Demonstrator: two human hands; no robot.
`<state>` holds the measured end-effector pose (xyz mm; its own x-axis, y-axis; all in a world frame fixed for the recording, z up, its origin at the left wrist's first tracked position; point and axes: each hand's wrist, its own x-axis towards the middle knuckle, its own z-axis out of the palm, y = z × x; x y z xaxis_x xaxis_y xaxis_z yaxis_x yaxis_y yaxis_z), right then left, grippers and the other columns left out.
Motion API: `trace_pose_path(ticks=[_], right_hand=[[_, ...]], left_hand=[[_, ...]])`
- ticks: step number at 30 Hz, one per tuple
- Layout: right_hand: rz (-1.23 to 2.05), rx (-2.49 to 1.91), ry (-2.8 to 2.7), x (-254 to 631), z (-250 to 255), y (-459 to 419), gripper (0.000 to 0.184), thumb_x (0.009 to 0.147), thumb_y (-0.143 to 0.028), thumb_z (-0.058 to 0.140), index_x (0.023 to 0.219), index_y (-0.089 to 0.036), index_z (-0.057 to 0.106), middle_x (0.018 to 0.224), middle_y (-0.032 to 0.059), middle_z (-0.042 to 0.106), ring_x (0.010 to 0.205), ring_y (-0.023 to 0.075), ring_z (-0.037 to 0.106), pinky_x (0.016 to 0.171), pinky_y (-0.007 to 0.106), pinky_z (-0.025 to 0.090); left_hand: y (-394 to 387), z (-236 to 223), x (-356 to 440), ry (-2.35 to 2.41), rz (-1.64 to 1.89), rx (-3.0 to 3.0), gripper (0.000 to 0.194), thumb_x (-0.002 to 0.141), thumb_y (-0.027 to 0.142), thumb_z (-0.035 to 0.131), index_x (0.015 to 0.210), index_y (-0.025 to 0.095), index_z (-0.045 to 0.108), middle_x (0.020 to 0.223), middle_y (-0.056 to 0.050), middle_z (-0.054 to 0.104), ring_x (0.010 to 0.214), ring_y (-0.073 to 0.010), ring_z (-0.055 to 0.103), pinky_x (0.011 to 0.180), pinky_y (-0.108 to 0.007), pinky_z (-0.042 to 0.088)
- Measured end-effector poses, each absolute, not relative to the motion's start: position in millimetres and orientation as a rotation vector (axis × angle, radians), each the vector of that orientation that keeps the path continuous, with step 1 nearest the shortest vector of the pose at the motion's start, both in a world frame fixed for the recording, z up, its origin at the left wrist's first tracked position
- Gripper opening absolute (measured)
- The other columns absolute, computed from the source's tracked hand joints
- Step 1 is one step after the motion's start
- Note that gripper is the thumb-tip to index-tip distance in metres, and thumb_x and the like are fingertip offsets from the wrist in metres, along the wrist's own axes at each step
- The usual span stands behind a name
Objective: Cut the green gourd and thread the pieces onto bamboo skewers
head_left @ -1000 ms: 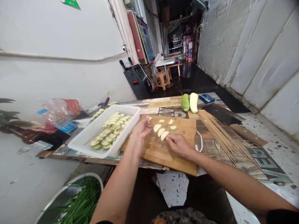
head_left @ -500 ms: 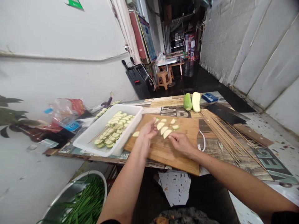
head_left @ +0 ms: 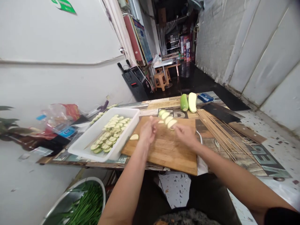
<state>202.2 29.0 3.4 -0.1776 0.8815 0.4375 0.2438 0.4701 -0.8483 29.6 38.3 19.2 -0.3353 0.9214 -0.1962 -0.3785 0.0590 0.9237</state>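
My right hand (head_left: 186,135) is closed on the near end of a skewer of zucchini slices (head_left: 168,119), a short row of pale half-rounds with green rind. The skewer is lifted over the far part of the wooden cutting board (head_left: 164,150) and points away to the left. My left hand (head_left: 149,129) is above the board, left of the skewer, its fingers curled and smeared by motion. Whether anything is between them I cannot make out. One loose zucchini slice (head_left: 134,137) lies at the board's left edge, and other pieces lie partly hidden behind the skewer.
Left of the board stands a white plastic tray (head_left: 77,147) holding skewered slices. Bamboo skewers (head_left: 217,134), a cleaver (head_left: 222,113), two zucchini pieces (head_left: 188,102) and a blue packet (head_left: 205,97) lie on the right. A metal basin (head_left: 103,187) of green stalks sits below left.
My right hand has raised the skewered slices and swung them away from my left hand. Earlier, my left fingers were at a slice by the skewer's tip. The view has shifted slightly.
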Motion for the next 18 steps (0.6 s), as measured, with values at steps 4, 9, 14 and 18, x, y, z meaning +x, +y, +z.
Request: trace_pose_path(ticks=[4, 9, 14, 18], right_hand=[[0.729, -1.099, -1.417, 222.3, 8.2, 55.5, 0.031, 0.082, -0.031, 0.035, 0.079, -0.013, 0.061, 0.047, -0.0054, 0.037, 0.043, 0.0094, 0.031, 0.043, 0.021, 0.025], [0.704, -1.151, -1.324, 222.4, -1.1, 62.8, 0.030, 0.078, -0.030, 0.040, 0.076, -0.011, 0.064, 0.048, -0.0040, 0.042, 0.045, 0.0099, 0.036, 0.044, 0.021, 0.029], [0.693, -1.144, -1.378, 217.2, 1.3, 54.6, 0.030, 0.078, -0.029, 0.042, 0.076, -0.012, 0.066, 0.050, -0.0025, 0.046, 0.050, 0.0112, 0.041, 0.048, 0.021, 0.032], [0.730, -1.080, -1.498, 213.8, 6.2, 45.2, 0.030, 0.080, -0.029, 0.040, 0.076, -0.013, 0.065, 0.051, -0.0025, 0.047, 0.050, 0.0110, 0.041, 0.049, 0.021, 0.032]], left_hand=[[38.8, 15.5, 35.7, 1.596, 1.320, 1.539, 0.033, 0.068, 0.031, 0.065, 0.098, 0.019, 0.063, 0.083, -0.002, 0.066, 0.065, -0.0112, 0.055, 0.063, -0.022, 0.042], [45.0, 9.5, 62.9, 1.524, 0.942, 1.820, 0.014, 0.058, 0.019, 0.071, 0.072, 0.019, 0.067, 0.083, -0.005, 0.066, 0.085, -0.0203, 0.056, 0.082, -0.030, 0.038], [48.7, 4.3, 68.6, 1.523, 1.045, 1.623, 0.011, 0.056, 0.014, 0.071, 0.055, 0.016, 0.060, 0.069, -0.006, 0.062, 0.085, -0.0222, 0.056, 0.074, -0.028, 0.040], [46.6, 6.2, 48.5, 1.457, 1.205, 1.353, 0.008, 0.068, 0.023, 0.064, 0.072, 0.016, 0.063, 0.070, -0.004, 0.062, 0.070, -0.0151, 0.057, 0.061, -0.023, 0.042]])
